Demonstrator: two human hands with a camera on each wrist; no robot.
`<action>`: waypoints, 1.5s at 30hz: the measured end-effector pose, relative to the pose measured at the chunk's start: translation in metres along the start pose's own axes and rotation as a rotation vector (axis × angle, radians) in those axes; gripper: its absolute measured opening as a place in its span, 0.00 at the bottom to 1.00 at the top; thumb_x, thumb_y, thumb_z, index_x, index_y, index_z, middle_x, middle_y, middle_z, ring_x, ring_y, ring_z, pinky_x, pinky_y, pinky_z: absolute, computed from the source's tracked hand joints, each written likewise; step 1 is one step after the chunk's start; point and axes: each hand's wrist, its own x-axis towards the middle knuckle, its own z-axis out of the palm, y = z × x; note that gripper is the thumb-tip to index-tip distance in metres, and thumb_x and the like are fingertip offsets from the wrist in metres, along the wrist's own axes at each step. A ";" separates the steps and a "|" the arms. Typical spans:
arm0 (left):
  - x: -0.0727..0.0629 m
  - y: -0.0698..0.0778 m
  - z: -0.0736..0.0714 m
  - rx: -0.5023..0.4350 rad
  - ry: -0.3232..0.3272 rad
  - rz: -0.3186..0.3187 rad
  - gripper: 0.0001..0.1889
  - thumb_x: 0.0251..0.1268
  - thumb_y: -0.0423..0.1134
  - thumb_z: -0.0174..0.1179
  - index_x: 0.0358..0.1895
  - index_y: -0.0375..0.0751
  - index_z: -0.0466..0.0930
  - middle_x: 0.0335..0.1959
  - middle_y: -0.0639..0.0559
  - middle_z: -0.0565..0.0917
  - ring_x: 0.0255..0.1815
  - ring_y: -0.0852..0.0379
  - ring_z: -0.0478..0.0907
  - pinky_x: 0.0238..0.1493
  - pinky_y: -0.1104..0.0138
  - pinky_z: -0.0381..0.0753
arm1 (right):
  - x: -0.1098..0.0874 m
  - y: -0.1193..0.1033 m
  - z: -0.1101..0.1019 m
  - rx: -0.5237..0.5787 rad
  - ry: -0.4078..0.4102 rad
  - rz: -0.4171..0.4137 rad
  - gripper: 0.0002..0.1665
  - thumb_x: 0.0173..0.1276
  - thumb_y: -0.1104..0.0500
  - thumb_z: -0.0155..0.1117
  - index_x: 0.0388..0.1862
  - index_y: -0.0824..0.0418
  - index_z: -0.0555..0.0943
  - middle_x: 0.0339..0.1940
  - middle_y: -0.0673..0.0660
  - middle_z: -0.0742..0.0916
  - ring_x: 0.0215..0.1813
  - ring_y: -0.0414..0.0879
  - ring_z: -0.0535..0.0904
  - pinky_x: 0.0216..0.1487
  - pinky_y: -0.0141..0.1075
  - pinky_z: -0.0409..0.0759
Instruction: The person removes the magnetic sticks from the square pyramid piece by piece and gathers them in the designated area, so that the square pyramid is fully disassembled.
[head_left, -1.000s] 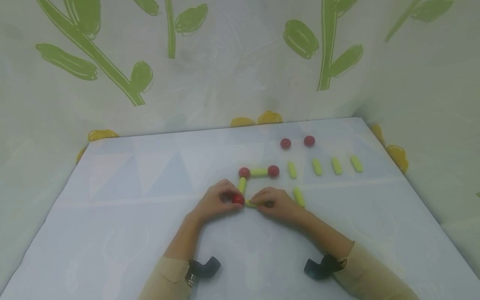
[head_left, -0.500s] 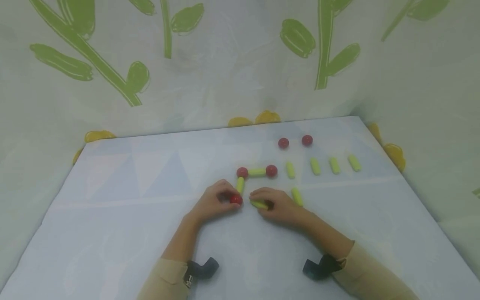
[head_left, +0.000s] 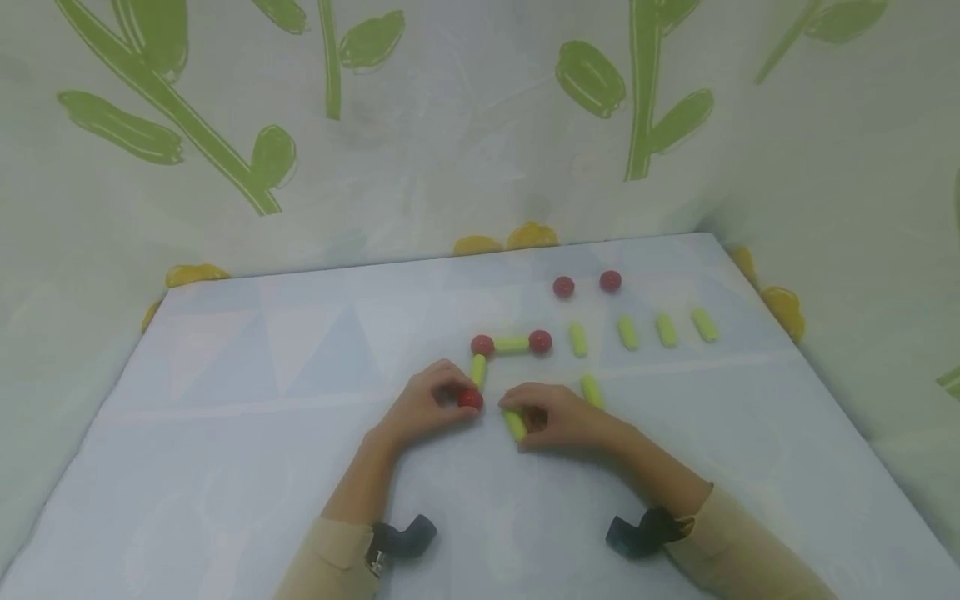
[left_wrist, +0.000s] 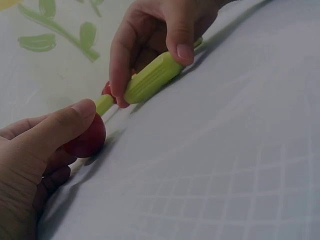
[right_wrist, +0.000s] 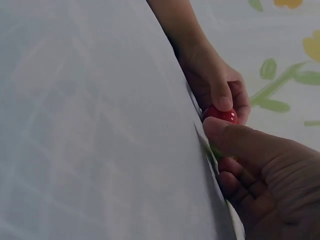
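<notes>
My left hand (head_left: pixel 426 402) pinches a red ball (head_left: pixel 470 400) between thumb and fingers, low at the table surface. From that ball a yellow-green rod (head_left: pixel 478 371) runs up to a second red ball (head_left: pixel 482 344). Another rod (head_left: pixel 512 343) links this one to a third red ball (head_left: pixel 540 341) on the right. Just right of the left hand, my right hand (head_left: pixel 558 417) pinches a loose ribbed yellow-green rod (left_wrist: pixel 152 78), apart from the held ball. In the right wrist view the thumb mostly hides that rod.
Behind the right hand lies a loose rod (head_left: pixel 591 391). Several more rods (head_left: pixel 627 332) are spread in a row at the right. Two loose red balls (head_left: pixel 563 287) lie farther back. The white patterned table (head_left: pixel 225 467) meets a wall (head_left: pixel 465 150) with painted plants.
My right hand has drawn its rod away from the red ball, to the right, and turned it so it points more toward the front. The left hand keeps its grip on the ball.
</notes>
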 end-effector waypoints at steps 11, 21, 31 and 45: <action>0.001 -0.003 -0.001 0.011 -0.003 0.019 0.13 0.50 0.39 0.71 0.40 0.54 0.82 0.37 0.61 0.78 0.41 0.62 0.74 0.43 0.69 0.78 | -0.018 -0.003 -0.020 -0.051 0.105 -0.027 0.31 0.54 0.54 0.74 0.58 0.54 0.77 0.55 0.47 0.81 0.47 0.39 0.75 0.49 0.31 0.79; -0.001 0.001 -0.002 0.024 0.007 0.004 0.15 0.47 0.37 0.72 0.40 0.51 0.82 0.37 0.62 0.78 0.42 0.62 0.74 0.44 0.69 0.78 | -0.054 0.009 -0.050 -0.060 0.226 0.050 0.32 0.54 0.57 0.74 0.59 0.59 0.76 0.55 0.51 0.82 0.47 0.41 0.75 0.51 0.34 0.79; -0.002 0.005 -0.004 0.005 -0.012 -0.053 0.15 0.48 0.39 0.72 0.42 0.52 0.84 0.38 0.62 0.79 0.42 0.62 0.75 0.44 0.69 0.79 | -0.091 0.033 -0.077 -0.114 0.317 0.223 0.33 0.56 0.50 0.72 0.62 0.54 0.75 0.58 0.53 0.81 0.51 0.45 0.75 0.51 0.29 0.75; -0.004 0.011 -0.012 -0.150 -0.152 -0.141 0.14 0.47 0.30 0.71 0.41 0.41 0.86 0.37 0.52 0.81 0.42 0.56 0.76 0.46 0.66 0.78 | -0.105 0.066 -0.081 -0.038 0.337 0.200 0.32 0.56 0.54 0.72 0.60 0.57 0.76 0.59 0.57 0.80 0.55 0.21 0.68 0.56 0.13 0.62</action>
